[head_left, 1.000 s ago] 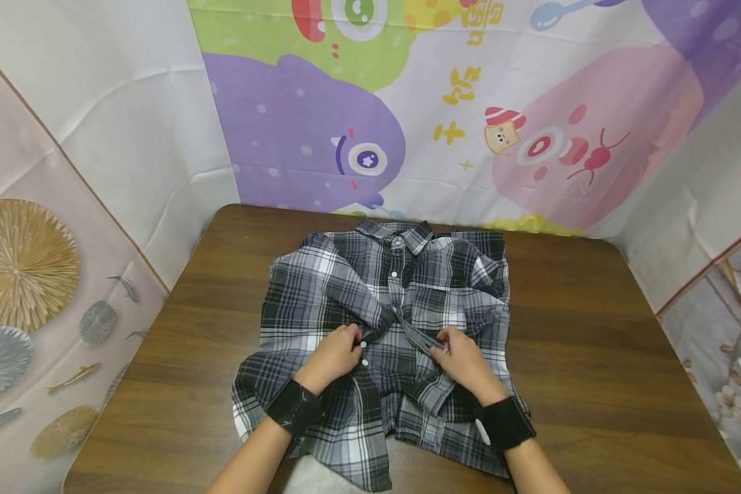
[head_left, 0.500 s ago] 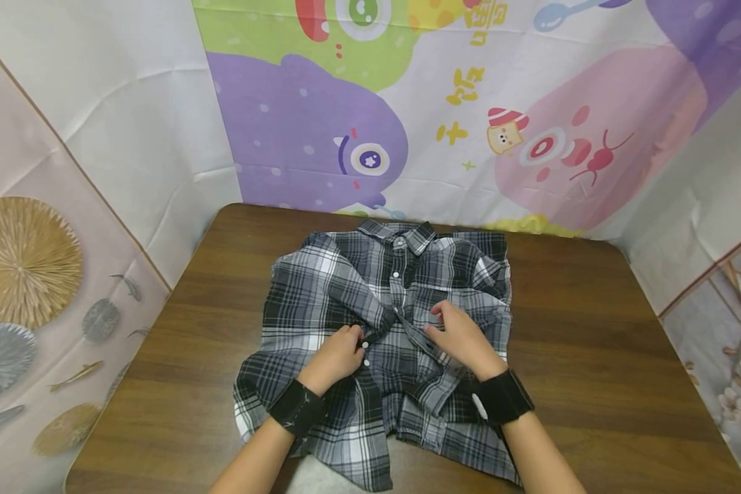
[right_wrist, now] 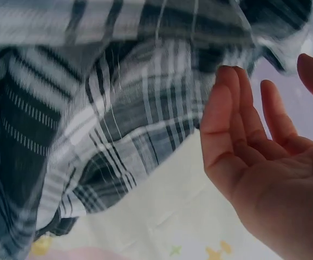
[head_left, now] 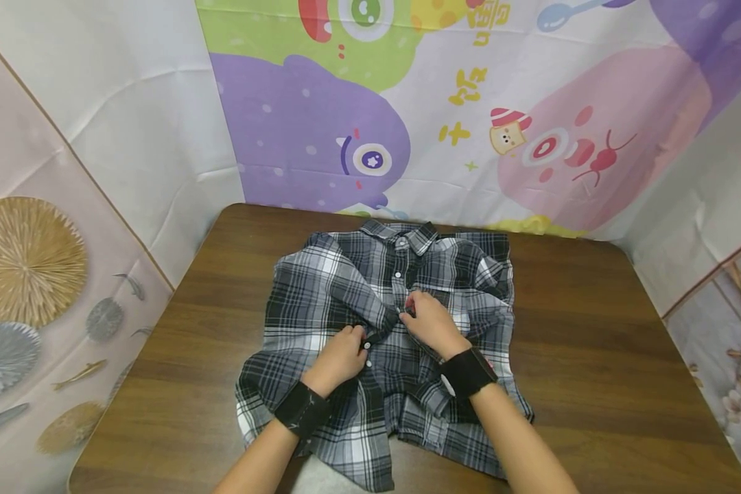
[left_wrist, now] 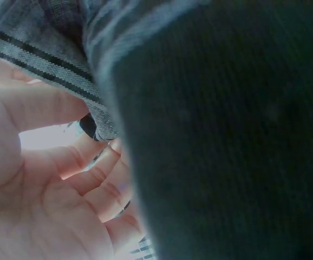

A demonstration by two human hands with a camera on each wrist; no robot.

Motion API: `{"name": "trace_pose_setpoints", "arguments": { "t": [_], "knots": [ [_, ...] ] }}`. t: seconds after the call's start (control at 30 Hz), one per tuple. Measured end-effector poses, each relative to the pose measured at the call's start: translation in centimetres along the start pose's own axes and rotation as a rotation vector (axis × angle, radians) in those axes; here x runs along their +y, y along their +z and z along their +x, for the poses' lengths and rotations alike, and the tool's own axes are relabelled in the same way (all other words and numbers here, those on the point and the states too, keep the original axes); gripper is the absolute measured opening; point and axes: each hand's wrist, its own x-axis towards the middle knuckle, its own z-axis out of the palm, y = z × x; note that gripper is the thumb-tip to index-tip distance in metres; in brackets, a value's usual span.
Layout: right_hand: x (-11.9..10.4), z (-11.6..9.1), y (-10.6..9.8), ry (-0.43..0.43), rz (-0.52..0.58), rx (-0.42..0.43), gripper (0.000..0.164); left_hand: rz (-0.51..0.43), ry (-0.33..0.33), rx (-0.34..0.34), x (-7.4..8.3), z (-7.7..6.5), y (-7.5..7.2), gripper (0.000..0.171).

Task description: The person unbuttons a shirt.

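Note:
A black, grey and white plaid shirt (head_left: pixel 299 302) lies front up, its collar (head_left: pixel 401 237) toward the back of the table. White buttons (head_left: pixel 398 275) run down its front, which is fastened near the collar and parts lower down. My left hand (head_left: pixel 341 355) pinches the left front edge beside two buttons; in the left wrist view, the thumb and fingers meet at a fold of cloth (left_wrist: pixel 53 59). My right hand (head_left: pixel 435 326) is over the middle of the shirt front, fingertips at the front opening. Its thumb and fingers stand apart in the right wrist view.
The shirt lies on a brown wooden table (head_left: pixel 593 357) with rounded back corners. Behind it hangs a cartoon-printed cloth (head_left: pixel 321 123), with pale patterned hangings (head_left: pixel 179 137) at the sides. Each wrist wears a black band (head_left: pixel 302 409).
My right hand has let go of the strip of cloth at the right, lifted, and moved left and up to the front opening. The left hand keeps its pinch in place.

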Motion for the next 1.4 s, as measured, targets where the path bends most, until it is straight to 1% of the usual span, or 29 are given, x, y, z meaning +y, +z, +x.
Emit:
{"name": "trace_pose_setpoints", "arguments": {
  "t": [0.23,0.37,0.5,0.6,0.83,1.03,1.13,1.3,1.4],
  "knots": [
    [0.4,1.0,1.8,-0.012,-0.073,0.067,0.023,0.005,0.013,0.021,-0.1,0.0,0.1,0.014],
    [0.8,1.2,2.7,-0.014,-0.113,0.107,0.017,0.003,0.013,0.018,-0.1,0.0,0.2,0.016],
    [1.1,1.3,3.0,-0.029,-0.134,0.129,0.010,0.013,0.011,0.011,-0.2,0.0,0.3,0.017],
    [1.2,1.3,3.0,-0.031,-0.137,0.130,0.007,0.021,0.011,0.008,-0.1,0.0,0.2,0.017],
    [0.9,0.9,2.6,-0.023,-0.127,0.163,0.010,0.004,0.006,-0.012,0.0,-0.3,0.0,0.019],
    [0.6,0.4,2.1,-0.042,-0.088,0.205,0.009,0.005,0.017,0.002,0.0,-0.3,0.0,0.018],
    [0.5,0.2,1.9,-0.065,-0.062,0.233,0.009,0.006,0.021,-0.001,0.0,-0.3,0.0,0.019],
    [0.2,0.0,1.7,-0.127,-0.020,0.311,0.008,0.004,0.016,-0.019,0.0,-0.3,-0.1,0.023],
    [-0.1,-0.2,1.4,-0.158,-0.003,0.350,0.008,0.012,0.016,-0.040,0.1,-0.3,-0.2,0.036]
  ]
}}
